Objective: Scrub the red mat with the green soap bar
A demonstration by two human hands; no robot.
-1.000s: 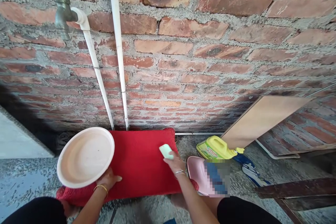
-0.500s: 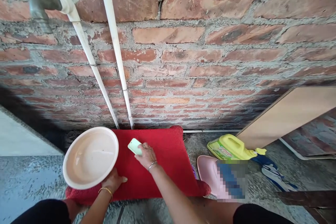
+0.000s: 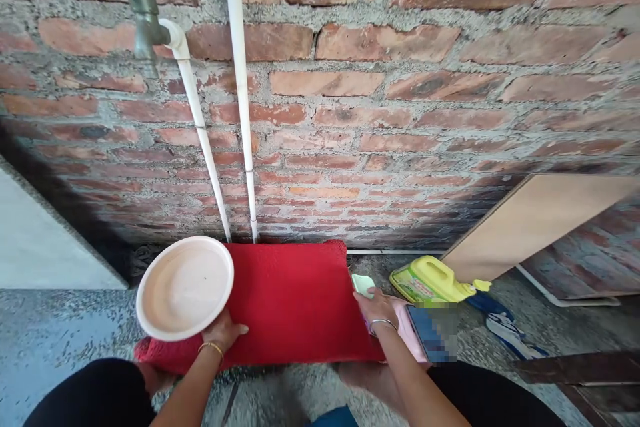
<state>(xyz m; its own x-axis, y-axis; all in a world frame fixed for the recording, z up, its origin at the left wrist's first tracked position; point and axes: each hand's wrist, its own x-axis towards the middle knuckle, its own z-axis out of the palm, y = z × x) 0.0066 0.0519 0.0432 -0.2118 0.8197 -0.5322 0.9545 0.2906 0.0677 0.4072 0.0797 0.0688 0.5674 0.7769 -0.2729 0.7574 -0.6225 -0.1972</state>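
My right hand [image 3: 374, 307] is closed on a pale green, round-cornered flat block [image 3: 363, 283]; its underside is hidden, so its exact kind is unclear. It is at the right edge of a red, thick-looking cloth [image 3: 295, 307] spread flat before me. On the left end of that cloth sits a pale pink basin [image 3: 185, 287], slightly tilted in view, with no visible contents apart from a small dark speck. My left hand [image 3: 223, 332] lies by the basin's lower right rim, thumb stretched out over the cloth. Its other fingers are hidden at the basin.
Right of the cloth are a pink object [image 3: 406, 327], partly blurred out, and a yellow detergent jug [image 3: 433, 279] lying over. Slippers [image 3: 513, 333] and a leaning board [image 3: 540, 223] are farther right. A tap [image 3: 143, 20] and white pipes [image 3: 243, 80] run along the brick wall.
My right hand has carried the pale green block from the middle of the cloth to its right edge. My left hand stays by the basin, and the view has shifted a little.
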